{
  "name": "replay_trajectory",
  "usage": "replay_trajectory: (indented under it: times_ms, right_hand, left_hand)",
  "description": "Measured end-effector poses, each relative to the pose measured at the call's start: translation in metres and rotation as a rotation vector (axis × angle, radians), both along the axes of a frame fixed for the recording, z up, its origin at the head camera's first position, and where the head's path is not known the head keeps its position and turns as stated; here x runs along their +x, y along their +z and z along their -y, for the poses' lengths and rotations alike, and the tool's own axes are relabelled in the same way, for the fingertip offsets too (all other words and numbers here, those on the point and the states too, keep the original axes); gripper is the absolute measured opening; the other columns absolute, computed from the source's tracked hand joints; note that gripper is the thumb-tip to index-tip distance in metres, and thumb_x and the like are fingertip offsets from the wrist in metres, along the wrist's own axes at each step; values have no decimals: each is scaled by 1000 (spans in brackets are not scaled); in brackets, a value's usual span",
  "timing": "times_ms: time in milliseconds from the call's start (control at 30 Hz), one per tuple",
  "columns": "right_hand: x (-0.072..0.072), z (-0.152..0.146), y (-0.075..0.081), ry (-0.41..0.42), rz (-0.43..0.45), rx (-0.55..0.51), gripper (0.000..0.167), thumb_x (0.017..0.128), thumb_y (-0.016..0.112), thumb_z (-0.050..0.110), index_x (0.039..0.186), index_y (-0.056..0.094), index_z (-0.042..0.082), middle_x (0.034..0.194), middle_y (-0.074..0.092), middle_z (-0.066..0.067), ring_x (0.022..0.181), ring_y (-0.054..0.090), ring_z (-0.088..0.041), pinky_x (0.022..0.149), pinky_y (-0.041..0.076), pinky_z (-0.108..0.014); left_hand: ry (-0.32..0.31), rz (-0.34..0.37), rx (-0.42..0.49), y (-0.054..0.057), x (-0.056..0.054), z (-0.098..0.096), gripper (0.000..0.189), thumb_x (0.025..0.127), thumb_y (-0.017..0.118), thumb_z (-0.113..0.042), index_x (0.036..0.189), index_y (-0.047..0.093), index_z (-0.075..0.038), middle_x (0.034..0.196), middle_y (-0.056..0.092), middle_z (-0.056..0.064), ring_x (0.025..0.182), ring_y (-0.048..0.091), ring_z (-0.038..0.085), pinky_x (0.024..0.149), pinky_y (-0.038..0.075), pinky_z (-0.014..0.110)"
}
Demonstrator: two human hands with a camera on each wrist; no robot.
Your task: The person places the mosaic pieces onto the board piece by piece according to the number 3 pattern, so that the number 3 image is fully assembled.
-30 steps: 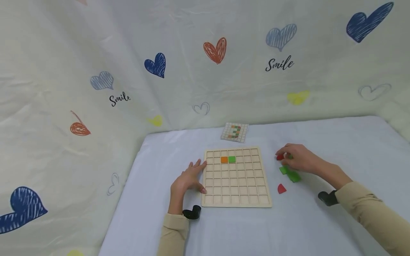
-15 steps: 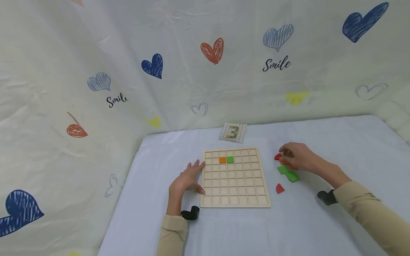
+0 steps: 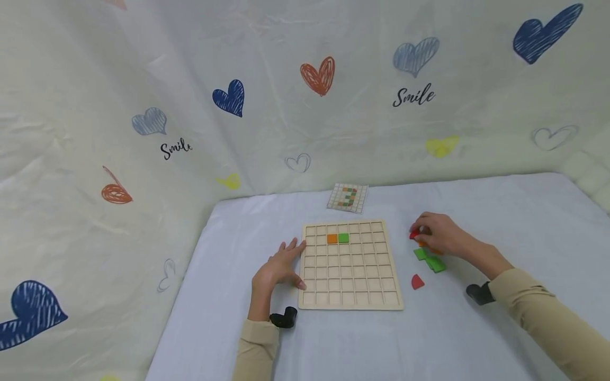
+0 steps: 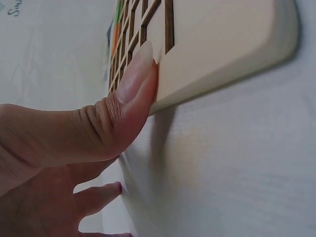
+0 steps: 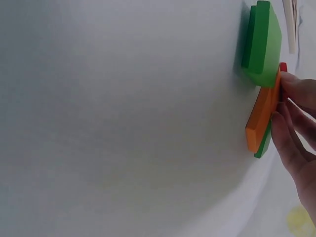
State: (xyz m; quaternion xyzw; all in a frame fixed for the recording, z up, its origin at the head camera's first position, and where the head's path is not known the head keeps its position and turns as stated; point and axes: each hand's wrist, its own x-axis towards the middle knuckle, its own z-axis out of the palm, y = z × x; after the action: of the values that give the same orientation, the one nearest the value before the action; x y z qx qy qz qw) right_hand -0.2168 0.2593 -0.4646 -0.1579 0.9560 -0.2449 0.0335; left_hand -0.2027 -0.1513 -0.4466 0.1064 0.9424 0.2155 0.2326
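A wooden grid board [image 3: 350,301] lies on the white-covered table; an orange square tile [image 3: 332,238] and a green square tile [image 3: 343,238] sit side by side in its second row. At the board's left edge my left hand [image 3: 277,269] rests with spread fingers, its thumb [image 4: 131,81] pressing on the corner in the left wrist view. To the board's right, my right hand [image 3: 440,233] pinches a red tile [image 3: 413,234] with curled fingers. Below that hand are an orange tile [image 5: 261,116] and green tiles [image 3: 434,263], partly overlapping; the fingers hide some of the pile.
Behind the board lies a pattern card [image 3: 348,198] showing a coloured grid figure. A separate red quarter-circle tile [image 3: 417,281] lies near the board's right edge. A cloth backdrop [image 3: 267,132] printed with hearts hangs behind the table.
My right hand has shifted over the pile, uncovering orange pieces, and its fingertips have come down onto the red tile. My left hand stays at the board's edge.
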Motion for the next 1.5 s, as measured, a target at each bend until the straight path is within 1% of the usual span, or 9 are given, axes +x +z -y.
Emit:
replay_trajectory:
  times_ms: [100, 267, 400, 600, 700, 867, 967, 1133, 1500]
  right_hand:
    - [-1, 2, 2, -25, 32, 0, 17, 86, 78, 1, 101, 74, -4, 93, 65, -12, 83, 59, -25, 71, 57, -36]
    - [-1, 6, 4, -39, 71, 6, 22, 86, 77, 2, 105, 74, -7, 95, 62, -14, 88, 57, -28, 73, 55, -36]
    - [0, 5, 4, -43, 45, -9, 15, 86, 77, 1, 100, 75, -4, 93, 65, -12, 86, 58, -27, 74, 56, -38]
    - [2, 4, 4, -38, 57, -77, 9, 90, 74, 3, 98, 73, 1, 91, 71, -9, 83, 61, -25, 73, 58, -38]
    - [3, 4, 4, -53, 59, -101, 13, 92, 72, 5, 104, 72, 0, 95, 72, -12, 86, 64, -27, 75, 59, -41]
    - [4, 5, 7, -76, 69, -118, 26, 95, 71, 10, 118, 73, 0, 107, 73, -16, 96, 66, -31, 85, 59, -48]
    - [4, 8, 11, -83, 75, -145, 24, 95, 70, 12, 118, 75, 3, 108, 74, -13, 95, 68, -28, 83, 59, -43]
    - [3, 13, 17, -86, 98, -187, 20, 95, 70, 13, 113, 78, 6, 102, 76, -8, 89, 68, -23, 74, 54, -31]
    - [1, 31, 16, -64, 121, -234, 27, 95, 70, 11, 120, 76, 7, 105, 74, -10, 94, 67, -26, 69, 54, -29]
  left_hand:
    - [1, -2, 1, 1, 0, -1, 112, 68, 95, -13, 162, 34, -17, 172, 19, 9, 160, 10, 39, 122, 18, 69]
    - [10, 3, 4, 0, 0, 0, 113, 68, 95, -12, 162, 35, -17, 172, 20, 9, 160, 10, 39, 122, 18, 69]
    - [7, 0, 15, 1, -1, 0, 112, 68, 95, -12, 162, 35, -17, 172, 20, 9, 160, 10, 39, 122, 18, 69]
    - [8, 5, -3, 0, 1, 0, 113, 67, 95, -12, 162, 34, -17, 172, 20, 9, 160, 10, 39, 122, 19, 69]
    - [5, 2, 1, -1, 1, -1, 113, 68, 95, -13, 162, 35, -17, 172, 20, 9, 160, 10, 39, 122, 18, 69]
    - [1, 5, -2, -1, 1, -2, 113, 67, 95, -13, 162, 34, -18, 172, 20, 9, 160, 10, 38, 122, 18, 69]
    - [5, 1, -6, -1, 0, -2, 113, 67, 95, -13, 162, 34, -18, 172, 20, 9, 160, 10, 38, 122, 18, 69]
    - [1, -4, -10, 0, -2, -3, 113, 67, 95, -13, 162, 34, -18, 172, 20, 9, 160, 10, 38, 122, 19, 69]
    - [14, 11, -25, 1, -1, -3, 113, 68, 95, -13, 163, 34, -19, 173, 19, 7, 160, 10, 37, 123, 19, 68]
